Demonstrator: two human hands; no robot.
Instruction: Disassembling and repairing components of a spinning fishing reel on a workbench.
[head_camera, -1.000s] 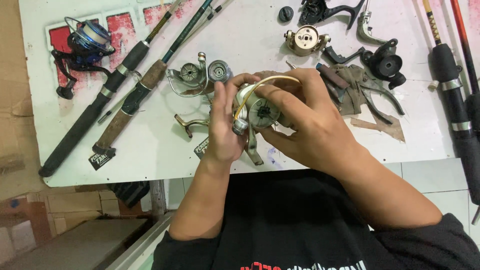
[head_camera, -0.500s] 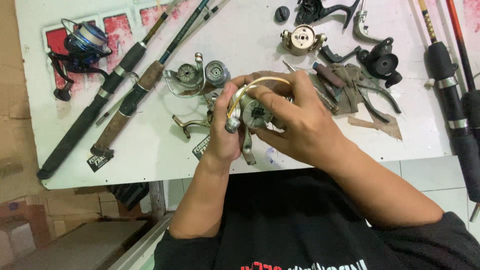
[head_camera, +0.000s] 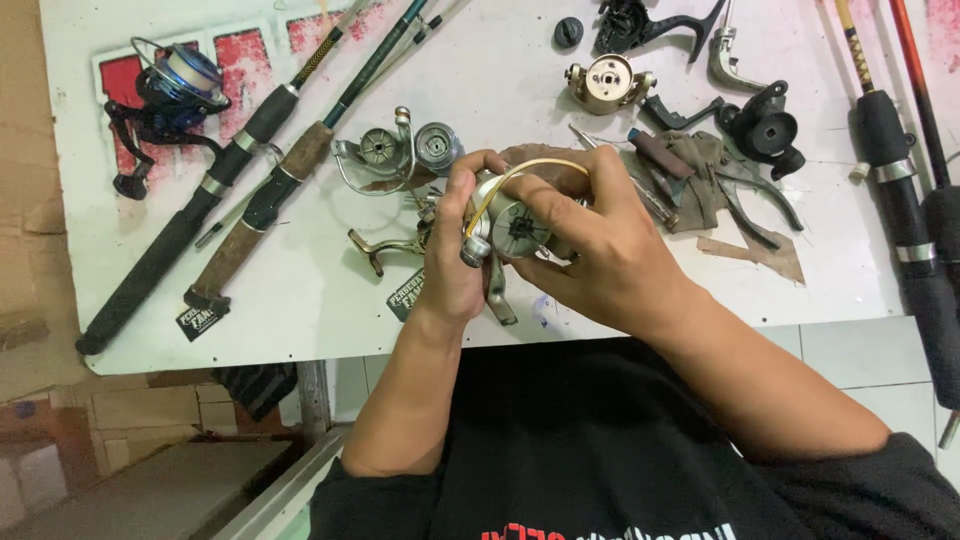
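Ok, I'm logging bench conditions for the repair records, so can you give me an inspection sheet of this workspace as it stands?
Surface: white tabletop, scuffed, with red patches at the far left.
Job's things: silver spinning-reel body with a gold bail wire, held above the table by both hands.
Clutter: blue and black complete reel; two rods with dark handles; silver reel parts; gold round part; black reel pieces; brown cloth under some tools; more rods at the right edge.
Grippers: left hand and right hand both grip the reel body.
Cables: nothing seen.
Surroundings: brown cardboard at left, pale tiled floor below.
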